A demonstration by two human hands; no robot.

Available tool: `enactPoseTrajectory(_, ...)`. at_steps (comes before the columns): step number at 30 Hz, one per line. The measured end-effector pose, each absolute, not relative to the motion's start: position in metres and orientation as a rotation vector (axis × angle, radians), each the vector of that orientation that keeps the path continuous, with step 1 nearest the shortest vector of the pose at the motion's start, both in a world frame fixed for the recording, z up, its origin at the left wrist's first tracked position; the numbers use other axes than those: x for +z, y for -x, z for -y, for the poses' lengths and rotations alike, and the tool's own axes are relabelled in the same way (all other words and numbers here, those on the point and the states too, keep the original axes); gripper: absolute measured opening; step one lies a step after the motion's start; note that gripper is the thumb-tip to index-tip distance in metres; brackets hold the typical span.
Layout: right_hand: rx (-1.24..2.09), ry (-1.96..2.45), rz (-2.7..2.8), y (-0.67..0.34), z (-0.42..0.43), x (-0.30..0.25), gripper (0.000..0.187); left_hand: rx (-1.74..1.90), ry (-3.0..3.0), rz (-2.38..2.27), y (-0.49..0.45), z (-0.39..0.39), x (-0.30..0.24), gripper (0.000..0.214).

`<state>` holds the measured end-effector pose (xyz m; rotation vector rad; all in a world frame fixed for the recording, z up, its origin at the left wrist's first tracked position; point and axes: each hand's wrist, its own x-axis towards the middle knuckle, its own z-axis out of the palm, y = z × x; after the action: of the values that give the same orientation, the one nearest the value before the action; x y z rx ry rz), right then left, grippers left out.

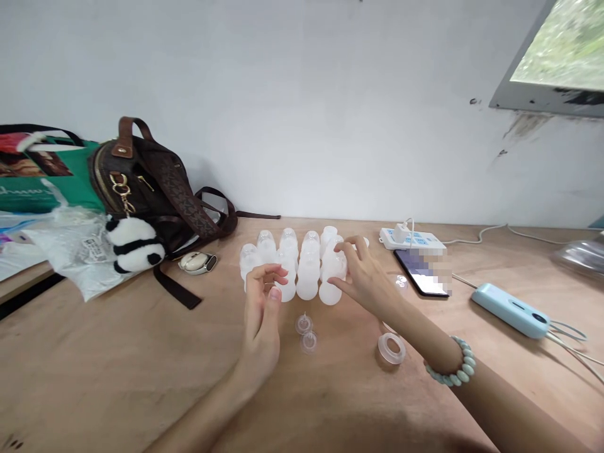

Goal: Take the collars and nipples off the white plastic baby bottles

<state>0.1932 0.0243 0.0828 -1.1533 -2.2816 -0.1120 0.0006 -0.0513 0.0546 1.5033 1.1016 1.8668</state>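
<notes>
Several small frosted white bottles [308, 277] stand upright in close rows on the wooden table, many with clear domed caps [311, 237]. My left hand [263, 308] is at their front left, its fingers curled loosely and apart from the thumb, with nothing visible in it. At the right end of the rows is my right hand [365, 277]. Its thumb and fingers are spread beside a front bottle [330, 293]; whether they touch it, I cannot tell. Two small clear round pieces [304, 324] lie in front of the bottles. A translucent ring [391, 348] rests below my right forearm.
On the left are a brown backpack [160, 182] with a panda plush [134, 244], a plastic bag [78, 242] and a cream-coloured device [197, 262]. To the right lie a power strip [427, 240], a phone [419, 270] and a light-blue device [509, 309] with cables. A wall stands behind.
</notes>
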Motion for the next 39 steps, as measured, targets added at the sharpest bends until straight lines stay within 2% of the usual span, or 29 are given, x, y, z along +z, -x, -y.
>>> enactPoseTrajectory(4,-0.199,1.212,2.251,-0.210,-0.013,0.094,0.043,1.884,-1.509,-1.094,0.000,0.051,0.059,0.020)
enactPoseTrajectory(8,-0.426,1.260,2.513,-0.247,0.017,0.093,0.021,1.923,-1.516,-1.065,0.001,0.051,0.062,0.018)
enactPoseTrajectory(14,-0.466,1.248,2.756,-0.277,0.047,0.049,0.028,1.733,-1.587,-1.172,0.004,0.050,0.065,0.008)
enactPoseTrajectory(17,-0.385,1.225,2.720,-0.267,0.049,0.044,0.021,1.669,-1.643,-1.198,0.005,0.049,0.067,0.007)
enactPoseTrajectory(23,0.120,0.964,2.566,-0.208,0.051,0.065,0.026,1.690,-1.587,-1.270,0.010,0.049,0.066,0.006)
enactPoseTrajectory(29,0.092,0.856,2.752,-0.173,0.041,0.064,0.038,1.611,-1.639,-1.314,0.023,0.060,0.057,0.007)
enactPoseTrajectory(35,0.116,0.990,2.707,-0.170,0.032,0.052,0.004,1.341,-1.856,-1.355,0.033,0.070,0.043,0.010)
enactPoseTrajectory(39,0.192,0.979,2.728,-0.166,0.031,0.044,0.010,1.110,-1.960,-1.288,0.024,0.075,0.034,0.020)
